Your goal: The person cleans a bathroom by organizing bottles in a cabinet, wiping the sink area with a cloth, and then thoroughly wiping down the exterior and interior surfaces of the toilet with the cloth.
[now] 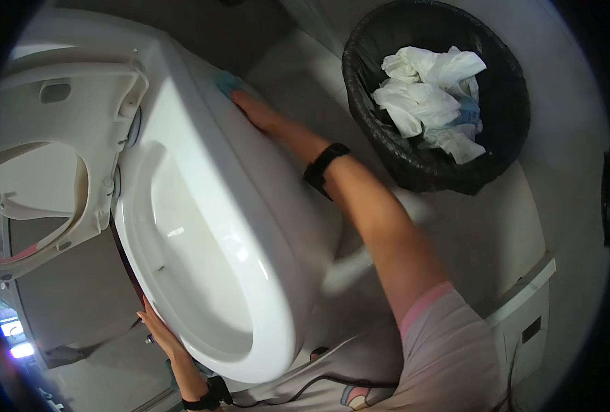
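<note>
A white toilet [277, 302] fills the left and middle of the head view, its bowl uncovered and its seat [102, 86] raised. My right arm reaches far along the toilet's outer right side. There my right hand [253, 111] presses a blue-green cloth [227, 83] against the white surface; its fingers are partly hidden by the hand and cloth. Low on the left, my left hand [159, 334] lies against the outer edge of the bowl, fingers stretched out and nothing held in them. Black bands circle both wrists.
A black-lined trash bin [360, 103] holding crumpled white tissues [421, 96] stands at the far right of the toilet. Grey floor and wall surround it. A white box-like fixture [528, 323] is at the lower right. A dark cable [318, 378] crosses my shirt.
</note>
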Demonstrator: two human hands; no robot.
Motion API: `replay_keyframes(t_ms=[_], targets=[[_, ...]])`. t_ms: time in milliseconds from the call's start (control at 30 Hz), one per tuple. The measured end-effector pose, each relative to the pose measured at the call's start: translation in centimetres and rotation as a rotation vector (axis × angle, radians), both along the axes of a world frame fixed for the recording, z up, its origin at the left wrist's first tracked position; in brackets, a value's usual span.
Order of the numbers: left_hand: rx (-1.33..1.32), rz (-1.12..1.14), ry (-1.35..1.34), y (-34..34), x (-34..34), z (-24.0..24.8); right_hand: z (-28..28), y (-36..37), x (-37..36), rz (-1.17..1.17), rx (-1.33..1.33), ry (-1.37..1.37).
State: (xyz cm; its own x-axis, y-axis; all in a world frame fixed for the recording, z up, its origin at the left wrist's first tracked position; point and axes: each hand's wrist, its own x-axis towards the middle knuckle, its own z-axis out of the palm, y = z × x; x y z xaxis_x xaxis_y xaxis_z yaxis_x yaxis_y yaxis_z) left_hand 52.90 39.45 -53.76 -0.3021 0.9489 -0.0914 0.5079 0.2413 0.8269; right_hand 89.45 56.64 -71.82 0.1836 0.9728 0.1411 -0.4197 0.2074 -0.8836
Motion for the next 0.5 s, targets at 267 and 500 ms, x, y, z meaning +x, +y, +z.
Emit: replay_keyframes(t_ms=[267,500], targets=[[-0.009,-0.008,0.028,-0.1,-1.4,0.4,-11.7,-0.1,-2.7,0.221,-0.573,-0.004],[-0.013,0.045,0.034,-0.1,0.1,0.4,0.0,4.0,0.0,0.182,-0.214,0.140]])
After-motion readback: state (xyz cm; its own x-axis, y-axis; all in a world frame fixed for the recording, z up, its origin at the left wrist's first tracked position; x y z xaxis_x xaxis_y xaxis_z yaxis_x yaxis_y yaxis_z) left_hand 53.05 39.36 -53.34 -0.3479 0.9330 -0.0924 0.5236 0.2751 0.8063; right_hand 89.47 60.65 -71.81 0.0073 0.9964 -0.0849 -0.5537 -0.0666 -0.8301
